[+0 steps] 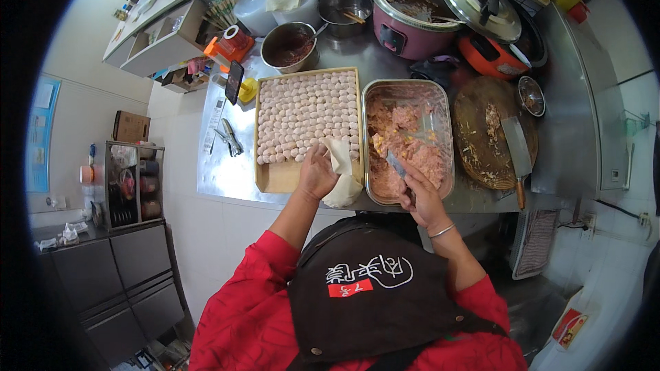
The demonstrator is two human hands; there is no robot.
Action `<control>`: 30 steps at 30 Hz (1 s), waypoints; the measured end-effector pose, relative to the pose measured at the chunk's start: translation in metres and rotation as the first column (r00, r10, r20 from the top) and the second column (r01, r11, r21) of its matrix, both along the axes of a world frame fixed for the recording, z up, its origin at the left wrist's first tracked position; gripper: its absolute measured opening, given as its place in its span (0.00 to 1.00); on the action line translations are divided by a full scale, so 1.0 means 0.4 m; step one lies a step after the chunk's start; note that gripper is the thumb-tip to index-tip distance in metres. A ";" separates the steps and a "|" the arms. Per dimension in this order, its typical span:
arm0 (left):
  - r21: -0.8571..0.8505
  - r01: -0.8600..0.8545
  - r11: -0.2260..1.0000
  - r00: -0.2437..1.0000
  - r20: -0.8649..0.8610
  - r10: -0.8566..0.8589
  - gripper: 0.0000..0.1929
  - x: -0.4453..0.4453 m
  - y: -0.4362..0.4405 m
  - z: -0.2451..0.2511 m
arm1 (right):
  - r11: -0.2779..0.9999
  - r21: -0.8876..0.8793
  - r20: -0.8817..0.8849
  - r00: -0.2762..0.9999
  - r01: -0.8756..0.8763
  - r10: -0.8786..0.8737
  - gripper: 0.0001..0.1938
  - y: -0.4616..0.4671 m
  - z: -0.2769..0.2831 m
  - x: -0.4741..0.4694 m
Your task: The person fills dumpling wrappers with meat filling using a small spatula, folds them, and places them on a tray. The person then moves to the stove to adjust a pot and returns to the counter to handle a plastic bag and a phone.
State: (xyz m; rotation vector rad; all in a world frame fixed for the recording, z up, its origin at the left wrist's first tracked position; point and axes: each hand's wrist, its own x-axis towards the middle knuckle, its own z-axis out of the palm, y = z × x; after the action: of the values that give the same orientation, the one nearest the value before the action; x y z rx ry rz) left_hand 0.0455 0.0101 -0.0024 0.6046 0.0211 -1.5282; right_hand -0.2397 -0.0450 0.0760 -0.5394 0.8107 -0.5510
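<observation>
My left hand (317,172) holds thin pale dough wrappers (340,156) over the near edge of a wooden tray (278,178). More pale dough (342,193) hangs below them, beside the wrist. Rows of small filled dumplings (307,113) cover most of that tray. A flat metal spatula (396,164) is gripped in my right hand (424,190), its blade at the surface of pink minced meat (407,139) with yellow bits. The mince lies in a rectangular steel pan (450,134) right of the tray. My fingers hide the spatula's handle.
A round chopping board (464,113) with scraps and a cleaver (517,147) stands at right. Behind are a pink cooker (407,36), a tilted lid (479,7) and a steel pot (268,51) of dark red contents. A phone (234,82) and hand tools (229,138) are at left.
</observation>
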 end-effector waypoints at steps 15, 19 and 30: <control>0.050 -0.078 0.996 0.987 -0.136 0.084 0.19 -0.170 -0.099 0.139 | 0.209 -0.826 -0.564 0.766 -0.523 -0.309 0.23 0.052 0.030 0.061; 0.118 -0.095 0.988 0.995 -0.015 0.097 0.18 -0.142 -0.103 0.129 | 0.205 -0.751 -0.661 0.704 -0.628 -0.261 0.23 0.060 0.074 0.032; 0.226 0.199 0.954 0.932 0.256 -0.255 0.15 -0.114 -0.084 0.180 | 0.293 -0.849 -0.499 0.850 -0.440 -0.168 0.21 0.021 0.111 0.024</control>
State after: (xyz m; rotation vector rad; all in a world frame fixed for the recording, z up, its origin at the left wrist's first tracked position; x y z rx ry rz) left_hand -0.0002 -0.0235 0.0697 1.0102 -0.1224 -1.6623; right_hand -0.2300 -0.0365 0.1204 -1.9939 0.8406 -0.7100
